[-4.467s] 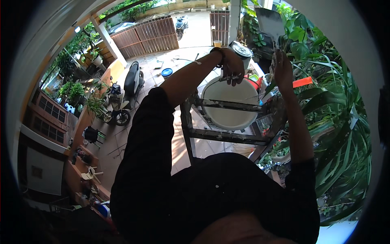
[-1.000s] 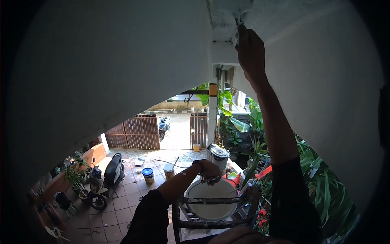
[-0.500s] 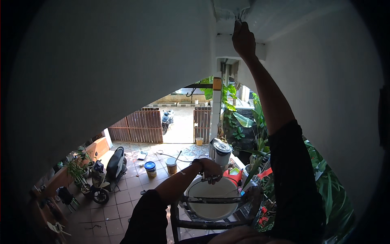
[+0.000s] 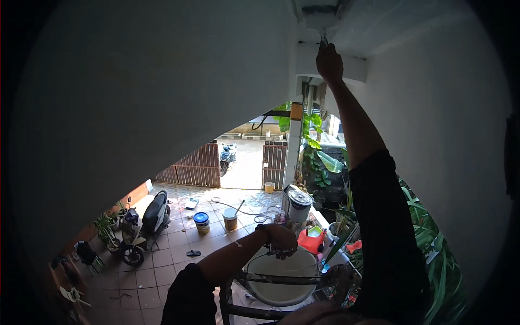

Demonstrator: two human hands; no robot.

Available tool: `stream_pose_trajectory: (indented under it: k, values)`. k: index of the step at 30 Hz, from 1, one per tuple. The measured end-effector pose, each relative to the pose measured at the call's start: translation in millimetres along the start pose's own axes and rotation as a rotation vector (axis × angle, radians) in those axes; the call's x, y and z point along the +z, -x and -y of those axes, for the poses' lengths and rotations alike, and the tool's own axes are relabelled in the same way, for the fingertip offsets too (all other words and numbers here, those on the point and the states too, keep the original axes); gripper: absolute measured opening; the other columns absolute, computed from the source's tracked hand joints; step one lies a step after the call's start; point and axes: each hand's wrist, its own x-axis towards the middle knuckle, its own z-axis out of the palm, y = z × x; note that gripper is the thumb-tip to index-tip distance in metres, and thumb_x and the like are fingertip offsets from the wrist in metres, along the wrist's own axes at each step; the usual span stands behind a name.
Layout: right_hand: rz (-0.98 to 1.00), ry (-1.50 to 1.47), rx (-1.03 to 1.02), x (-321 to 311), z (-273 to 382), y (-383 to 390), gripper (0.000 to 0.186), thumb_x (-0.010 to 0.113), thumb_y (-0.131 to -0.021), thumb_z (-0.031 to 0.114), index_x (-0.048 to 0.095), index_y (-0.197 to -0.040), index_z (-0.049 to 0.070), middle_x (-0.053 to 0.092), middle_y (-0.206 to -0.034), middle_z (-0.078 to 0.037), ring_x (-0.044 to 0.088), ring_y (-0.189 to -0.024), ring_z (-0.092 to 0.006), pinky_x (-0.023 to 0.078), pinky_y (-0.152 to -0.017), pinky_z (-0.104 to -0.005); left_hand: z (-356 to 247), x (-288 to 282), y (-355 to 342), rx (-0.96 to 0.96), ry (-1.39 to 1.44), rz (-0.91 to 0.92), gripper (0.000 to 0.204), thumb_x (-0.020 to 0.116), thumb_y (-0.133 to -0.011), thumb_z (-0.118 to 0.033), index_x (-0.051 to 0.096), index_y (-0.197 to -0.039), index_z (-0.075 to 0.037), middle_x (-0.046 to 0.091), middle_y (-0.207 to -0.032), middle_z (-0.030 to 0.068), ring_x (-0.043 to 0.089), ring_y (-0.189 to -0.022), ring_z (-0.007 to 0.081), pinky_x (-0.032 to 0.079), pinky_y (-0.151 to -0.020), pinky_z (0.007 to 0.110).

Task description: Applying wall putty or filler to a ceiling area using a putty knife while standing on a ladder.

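Note:
My right hand (image 4: 329,64) reaches high under the pale ceiling, its fingers closed round the handle of a wide, whitish paintbrush (image 4: 323,26). The brush head is at the ceiling beside a beam; the dim light hides whether the bristles touch. Lower down, my left hand (image 4: 281,240) is closed at the far rim of a large white bucket (image 4: 284,298), apparently on its handle; the fingers partly hide the grip. Pale stuff, like paint, coats the bucket's inside. In front of the bucket run the dark bars of a ladder (image 4: 281,279).
A sloping white wall (image 4: 162,81) fills the left. Below, on the tiled floor (image 4: 168,260), stand two paint pails (image 4: 201,222), a parked scooter (image 4: 146,225) and a lidded bin (image 4: 298,203). Plants (image 4: 439,260) grow at the right; a brown gate (image 4: 200,165) stands beyond.
The view has shifted slightly, so the ground looks a little different. The brush and my right hand appear lower and slightly right. My left hand keeps its hold at the bucket.

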Motion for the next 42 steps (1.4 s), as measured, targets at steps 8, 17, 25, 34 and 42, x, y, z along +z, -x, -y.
stream_pose_trajectory:
  k: [8,17,25,34,42]
  values:
    - [0.010,-0.005,0.063,55,-34,-12,0.044,0.034,-0.094,0.042,0.049,-0.100,0.001,0.061,-0.087,-0.030,0.060,-0.088,-0.0460,0.048,-0.078,-0.0524,-2,4,-1,0.018,-0.187,-0.041,0.020,0.048,-0.084,-0.020,0.061,-0.089,-0.006,0.064,-0.072,0.0062,0.062,-0.061,0.0155,0.048,-0.047,0.027]
    - [0.078,0.030,0.047,76,-61,-15,0.045,0.033,-0.094,0.041,0.051,-0.098,0.000,0.061,-0.095,-0.030,0.059,-0.092,-0.0449,0.048,-0.079,-0.0516,4,8,0,-0.028,-0.043,-0.065,0.022,0.045,-0.086,-0.022,0.060,-0.090,-0.006,0.065,-0.076,0.0081,0.064,-0.064,0.0167,0.049,-0.049,0.028]
    - [0.124,0.408,-0.384,22,-72,44,0.026,0.037,-0.094,0.023,0.052,-0.094,0.001,0.057,-0.072,-0.019,0.062,-0.074,-0.0364,0.052,-0.065,-0.0459,-8,6,5,-0.074,-0.071,-0.042,0.023,0.046,-0.086,-0.020,0.059,-0.094,-0.003,0.067,-0.082,0.0104,0.066,-0.071,0.0189,0.052,-0.056,0.031]
    - [0.641,0.076,-0.213,-150,-65,223,0.027,0.053,-0.087,0.024,0.057,-0.078,-0.001,0.058,-0.069,-0.013,0.054,-0.060,-0.0268,0.044,-0.056,-0.0381,-10,-6,20,-0.027,0.117,-0.001,0.024,0.045,-0.087,-0.017,0.058,-0.096,0.001,0.066,-0.090,0.0175,0.068,-0.077,0.0221,0.054,-0.058,0.032]
    - [1.096,0.253,0.210,-214,-89,358,0.042,0.057,-0.084,0.041,0.060,-0.079,-0.001,0.060,-0.071,-0.017,0.059,-0.067,-0.0341,0.046,-0.063,-0.0445,-34,-4,7,-0.146,-0.020,0.049,0.019,0.054,-0.086,-0.015,0.058,-0.095,0.001,0.066,-0.088,0.0118,0.067,-0.079,0.0178,0.055,-0.060,0.031]
